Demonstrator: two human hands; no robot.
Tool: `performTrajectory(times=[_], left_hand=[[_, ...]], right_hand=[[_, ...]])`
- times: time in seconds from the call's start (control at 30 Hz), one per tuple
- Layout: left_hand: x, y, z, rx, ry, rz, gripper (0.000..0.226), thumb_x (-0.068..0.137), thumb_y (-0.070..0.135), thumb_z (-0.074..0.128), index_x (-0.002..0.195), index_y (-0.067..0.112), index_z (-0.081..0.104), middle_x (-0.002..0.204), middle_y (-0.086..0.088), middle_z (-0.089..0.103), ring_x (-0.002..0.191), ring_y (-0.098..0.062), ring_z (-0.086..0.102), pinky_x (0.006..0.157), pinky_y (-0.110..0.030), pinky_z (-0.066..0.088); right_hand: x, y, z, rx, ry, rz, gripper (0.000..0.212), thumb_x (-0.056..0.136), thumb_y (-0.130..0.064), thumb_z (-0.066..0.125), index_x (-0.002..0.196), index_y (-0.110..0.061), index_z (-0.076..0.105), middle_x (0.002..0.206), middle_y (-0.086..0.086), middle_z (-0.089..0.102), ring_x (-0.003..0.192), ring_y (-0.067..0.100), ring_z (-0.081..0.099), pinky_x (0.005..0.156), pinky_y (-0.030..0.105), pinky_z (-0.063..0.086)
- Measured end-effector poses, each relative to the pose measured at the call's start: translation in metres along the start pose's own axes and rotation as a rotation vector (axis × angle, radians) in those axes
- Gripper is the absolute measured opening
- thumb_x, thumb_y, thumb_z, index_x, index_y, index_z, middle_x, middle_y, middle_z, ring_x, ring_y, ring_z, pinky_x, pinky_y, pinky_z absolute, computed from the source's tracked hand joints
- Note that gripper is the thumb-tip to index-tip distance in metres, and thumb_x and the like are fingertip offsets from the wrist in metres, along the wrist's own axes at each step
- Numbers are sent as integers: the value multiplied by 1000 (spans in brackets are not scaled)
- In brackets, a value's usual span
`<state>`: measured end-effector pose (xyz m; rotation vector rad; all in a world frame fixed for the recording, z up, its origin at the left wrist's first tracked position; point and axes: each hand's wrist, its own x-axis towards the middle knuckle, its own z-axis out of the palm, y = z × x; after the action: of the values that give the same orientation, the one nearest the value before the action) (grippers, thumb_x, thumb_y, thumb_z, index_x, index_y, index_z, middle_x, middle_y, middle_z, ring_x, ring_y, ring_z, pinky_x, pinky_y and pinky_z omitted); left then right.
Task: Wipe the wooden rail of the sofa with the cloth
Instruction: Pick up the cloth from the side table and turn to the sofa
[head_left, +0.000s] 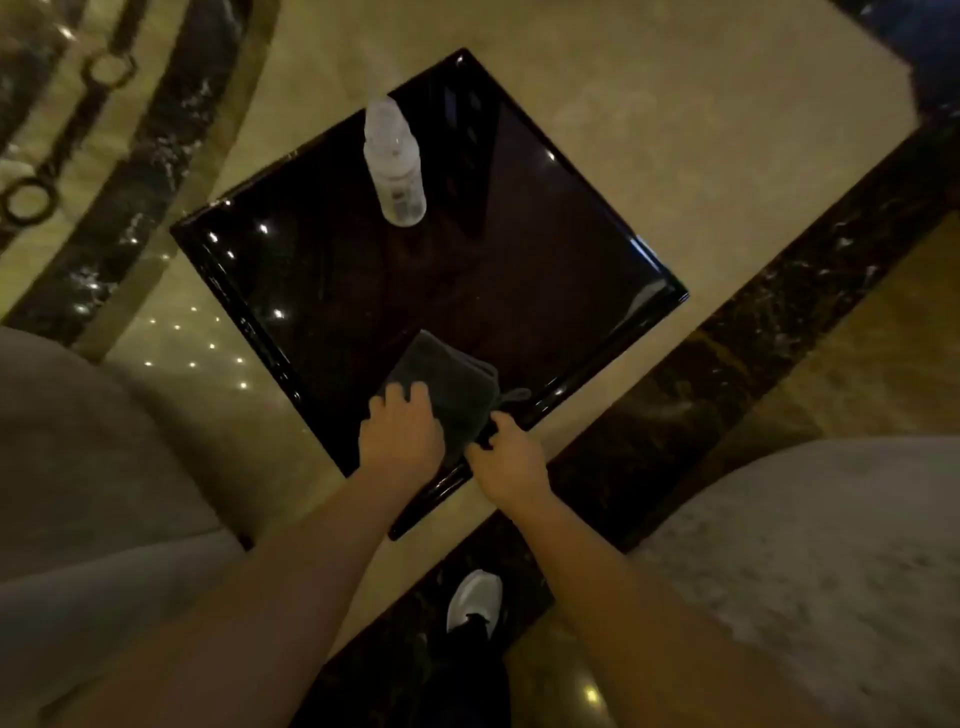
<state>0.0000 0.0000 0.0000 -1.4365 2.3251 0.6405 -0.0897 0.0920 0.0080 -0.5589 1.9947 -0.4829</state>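
A folded dark grey cloth (448, 378) lies on the near corner of a glossy dark square side table (545, 249). My left hand (400, 432) rests flat on the cloth's near left part, fingers spread over it. My right hand (506, 457) pinches the cloth's right edge between thumb and fingers. Grey upholstered sofa cushions show at the left (88, 467) and at the lower right (810, 561). No wooden rail of the sofa is visible in the head view.
A clear plastic spray bottle (394, 163) stands on the far left part of the table. The floor is polished beige marble with dark marble bands (753, 332). My white shoe (475, 597) is on the floor below the table's near corner.
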Motion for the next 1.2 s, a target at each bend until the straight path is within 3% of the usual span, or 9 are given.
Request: performTrajectory(times=[0.2,0.27,0.4,0.5,0.63,0.7,0.8,0.93,1.2], left_hand=[[48,-41,55,-125,-93,-237,73,98,41,48,155,23,7,162,-17,5,146,-42,11,110,-60,31],[64,-43,60,-80,-81,-250,78,96,44,50,156,24,3,161,-18,4,144,-44,14,109,-60,32],[109,-42,69,-416,-40,-262,67,88,22,68,143,14,29,134,-21,46,118,-40,53,94,-49,50],[106,-38,77,-826,-167,-371,30,82,7,70,109,9,57,103,-16,65,97,-37,65,79,-45,55],[82,-35,72,-1349,-419,-576,18,80,5,64,97,4,69,92,-18,71,76,-30,70,60,-38,58],[61,-19,62,-1469,-541,-531,19,78,8,63,92,4,75,87,-15,72,74,-28,71,62,-37,58],[28,7,55,-1589,-590,-454,28,73,15,68,97,7,79,96,-16,75,84,-31,72,71,-40,59],[-60,60,46,-1666,-605,-360,29,80,31,73,96,8,80,106,-17,76,88,-32,75,67,-39,60],[-218,151,36,-1659,-567,-119,30,76,13,73,105,7,76,107,-19,75,91,-32,75,64,-37,61]], right_hand=[[52,7,63,140,-5,182,66,95,-31,62,150,-22,28,143,11,35,117,32,55,97,42,52],[63,9,71,158,93,230,63,93,-29,66,145,-24,31,141,11,28,110,32,56,93,41,54],[112,20,66,301,232,296,48,90,-24,71,125,-26,39,129,8,38,77,15,55,59,23,48],[126,28,66,610,184,395,51,87,-23,75,121,-16,37,119,12,57,94,24,64,73,36,59],[124,29,56,777,-52,486,47,80,-35,81,114,-11,60,111,12,68,92,25,65,70,37,56],[103,38,28,854,-106,483,42,74,-36,86,104,-17,65,104,10,70,89,27,67,68,40,61],[72,55,-9,977,-142,457,68,58,-34,95,115,-16,64,106,12,72,93,33,70,60,40,62],[-16,95,-62,1037,-174,315,90,52,-32,96,131,-19,55,122,15,66,108,39,64,89,57,56],[-179,176,-172,1030,-141,46,39,88,-9,72,124,-19,63,118,14,71,102,37,70,80,52,60]])
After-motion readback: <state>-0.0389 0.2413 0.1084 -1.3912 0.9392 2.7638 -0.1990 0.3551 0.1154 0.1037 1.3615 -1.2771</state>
